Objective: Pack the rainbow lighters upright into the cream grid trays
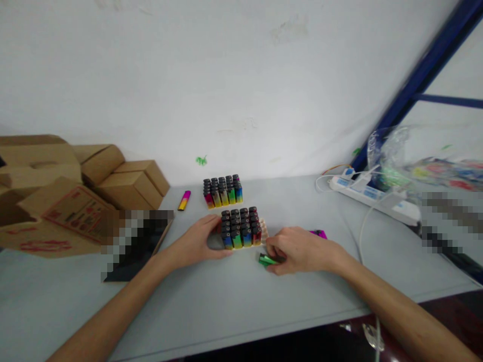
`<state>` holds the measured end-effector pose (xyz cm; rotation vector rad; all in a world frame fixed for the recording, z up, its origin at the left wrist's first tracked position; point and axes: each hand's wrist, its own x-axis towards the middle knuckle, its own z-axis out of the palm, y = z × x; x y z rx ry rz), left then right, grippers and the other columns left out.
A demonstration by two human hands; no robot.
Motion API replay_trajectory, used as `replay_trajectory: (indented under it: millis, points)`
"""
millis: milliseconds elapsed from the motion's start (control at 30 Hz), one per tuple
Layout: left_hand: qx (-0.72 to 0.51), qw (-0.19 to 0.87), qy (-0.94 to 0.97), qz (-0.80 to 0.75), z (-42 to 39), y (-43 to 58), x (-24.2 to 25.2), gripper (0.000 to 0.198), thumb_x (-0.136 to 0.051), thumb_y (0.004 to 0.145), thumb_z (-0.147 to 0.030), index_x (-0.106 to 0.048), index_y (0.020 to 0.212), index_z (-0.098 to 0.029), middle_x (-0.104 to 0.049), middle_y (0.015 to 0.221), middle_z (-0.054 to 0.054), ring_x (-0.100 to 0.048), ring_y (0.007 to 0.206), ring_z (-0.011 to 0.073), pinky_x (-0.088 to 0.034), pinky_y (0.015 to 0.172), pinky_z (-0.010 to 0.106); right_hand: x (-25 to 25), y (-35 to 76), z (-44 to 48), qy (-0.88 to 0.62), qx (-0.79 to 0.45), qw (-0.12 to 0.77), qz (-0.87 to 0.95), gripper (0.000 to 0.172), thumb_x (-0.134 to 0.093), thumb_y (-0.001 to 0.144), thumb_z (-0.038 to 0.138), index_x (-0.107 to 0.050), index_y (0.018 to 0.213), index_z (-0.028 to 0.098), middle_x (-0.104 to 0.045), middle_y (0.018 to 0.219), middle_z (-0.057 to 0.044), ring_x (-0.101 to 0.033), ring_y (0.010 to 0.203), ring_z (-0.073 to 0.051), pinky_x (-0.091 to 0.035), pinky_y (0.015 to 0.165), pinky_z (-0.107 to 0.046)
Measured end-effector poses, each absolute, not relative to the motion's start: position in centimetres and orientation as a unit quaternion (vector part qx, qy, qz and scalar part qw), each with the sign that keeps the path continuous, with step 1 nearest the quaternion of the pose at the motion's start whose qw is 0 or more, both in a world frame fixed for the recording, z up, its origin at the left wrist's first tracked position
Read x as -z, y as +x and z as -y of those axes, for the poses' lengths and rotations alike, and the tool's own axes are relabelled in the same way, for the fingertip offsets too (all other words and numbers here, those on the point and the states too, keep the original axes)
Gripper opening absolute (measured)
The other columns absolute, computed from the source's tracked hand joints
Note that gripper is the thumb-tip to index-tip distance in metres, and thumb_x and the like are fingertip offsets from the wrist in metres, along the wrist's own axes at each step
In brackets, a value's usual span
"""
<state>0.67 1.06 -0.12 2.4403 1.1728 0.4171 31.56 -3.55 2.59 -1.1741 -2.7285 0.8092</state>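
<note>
Several upright lighters (236,232) with black tops and coloured bodies stand in rows in a pale tray (263,230), whose right end shows no lighters. My left hand (196,239) holds the tray's left side, thumb at the front corner and fingers curled round behind. Just right of the tray, my right hand (292,250) pinches a green lighter (265,259), its dark end pointing left, low over the table. Partly hidden behind the right wrist lies a magenta lighter (320,234). A second block of upright lighters (222,192) stands behind the first.
A magenta-and-yellow lighter (184,200) lies alone at the back left. Cardboard boxes (128,186) and a dark flat panel (138,246) occupy the left. On the right are a white power strip (373,198) with cables and a clear plastic bag (400,156). A wall (241,90) closes the back.
</note>
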Motion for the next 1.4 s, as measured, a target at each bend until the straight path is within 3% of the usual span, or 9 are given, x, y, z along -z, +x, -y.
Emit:
replay_trajectory:
  millis: [133, 300, 433, 633, 733, 800, 900, 1133, 1400]
  points:
    - [-0.151, 0.197, 0.865, -0.435, -1.0, 0.6, 0.1, 0.059, -0.085, 0.074, -0.061, -0.07, 0.112, -0.018, -0.074, 0.124, 0.015, -0.069, 0.117, 0.0386, -0.056, 0.105, 0.049, -3.2, 32.7, 2.8, -0.298, -0.358, 0.112, 0.878, 0.025, -0.074, 0.095, 0.03, -0.061, 0.076, 0.02, -0.055, 0.067, 0.005, -0.048, 0.058, -0.01, -0.039, 0.058, -0.025]
    - [-0.153, 0.197, 0.867, -0.431, -0.9, 0.7, -0.2, 0.058, -0.085, 0.075, -0.058, -0.071, 0.116, -0.019, -0.075, 0.125, 0.015, -0.07, 0.117, 0.0377, -0.057, 0.105, 0.05, -4.0, 33.1, 2.3, -0.29, -0.441, 0.27, 0.805, 0.028, -0.068, 0.101, 0.045, -0.069, 0.11, 0.018, -0.067, 0.112, -0.009, -0.067, 0.097, -0.018, -0.058, 0.076, -0.028]
    - [-0.172, 0.193, 0.867, -0.426, -0.9, 0.5, 0.0, 0.062, -0.086, 0.072, -0.058, -0.071, 0.119, -0.021, -0.076, 0.126, 0.014, -0.071, 0.117, 0.0376, -0.058, 0.106, 0.05, -3.6, 33.2, 1.8, -0.303, -0.531, 0.33, 0.719, 0.033, -0.064, 0.104, 0.05, -0.063, 0.109, 0.017, -0.069, 0.092, -0.003, -0.067, 0.074, -0.013, -0.057, 0.071, -0.028]
    - [-0.186, 0.172, 0.867, -0.428, -1.3, 0.2, 0.8, 0.062, -0.086, 0.071, -0.06, -0.072, 0.116, -0.021, -0.076, 0.127, 0.017, -0.071, 0.119, 0.0418, -0.06, 0.105, 0.055, -2.7, 33.7, 0.2, -0.359, -0.525, 0.424, 0.645, 0.045, -0.063, 0.099, 0.064, -0.059, 0.113, 0.021, -0.04, 0.071, 0.009, -0.033, 0.055, -0.009, -0.03, 0.048, -0.02]
    - [-0.187, 0.183, 0.871, -0.416, -1.2, 0.3, 0.5, 0.055, -0.084, 0.073, -0.059, -0.072, 0.111, -0.021, -0.077, 0.119, 0.015, -0.073, 0.111, 0.0392, -0.062, 0.099, 0.052, -2.3, 33.8, -0.3, -0.407, -0.544, 0.418, 0.602, 0.054, -0.05, 0.1, 0.073, -0.056, 0.087, 0.021, -0.029, 0.065, 0.009, -0.022, 0.052, -0.009, -0.019, 0.045, -0.021]
    - [-0.182, 0.188, 0.871, -0.416, -1.2, 0.4, 0.3, 0.055, -0.085, 0.074, -0.058, -0.072, 0.113, -0.021, -0.077, 0.121, 0.016, -0.072, 0.114, 0.0395, -0.061, 0.102, 0.053, -2.1, 33.7, -0.6, -0.445, -0.542, 0.421, 0.576, 0.06, -0.044, 0.099, 0.074, -0.044, 0.068, 0.023, -0.022, 0.06, 0.01, -0.017, 0.05, -0.009, -0.014, 0.045, -0.022]
    - [-0.173, 0.189, 0.867, -0.427, -1.1, 0.5, 0.0, 0.061, -0.085, 0.072, -0.058, -0.072, 0.117, -0.02, -0.075, 0.127, 0.017, -0.07, 0.121, 0.0411, -0.057, 0.109, 0.054, -1.7, 33.3, -0.8, -0.484, -0.507, 0.436, 0.565, 0.058, -0.042, 0.098, 0.066, -0.033, 0.058, 0.025, -0.021, 0.052, 0.009, -0.018, 0.047, -0.009, -0.015, 0.045, -0.025]
    - [-0.157, 0.195, 0.866, -0.432, -1.2, 0.6, 0.0, 0.059, -0.084, 0.074, -0.059, -0.07, 0.115, -0.019, -0.075, 0.125, 0.016, -0.071, 0.117, 0.0393, -0.058, 0.105, 0.051, -1.3, 32.3, -0.7, -0.486, -0.46, 0.414, 0.617, 0.045, -0.037, 0.095, 0.048, -0.035, 0.055, 0.026, -0.034, 0.045, 0.005, -0.03, 0.042, -0.011, -0.027, 0.047, -0.029]
    - [-0.152, 0.186, 0.872, -0.427, -1.1, 0.6, -0.1, 0.049, -0.081, 0.075, -0.059, -0.069, 0.104, -0.021, -0.076, 0.115, 0.014, -0.071, 0.11, 0.0374, -0.06, 0.096, 0.047, -0.8, 32.1, -0.9, -0.497, -0.51, 0.44, 0.547, 0.046, -0.038, 0.093, 0.058, -0.037, 0.059, 0.026, -0.029, 0.049, 0.008, -0.023, 0.042, -0.01, -0.02, 0.042, -0.026]
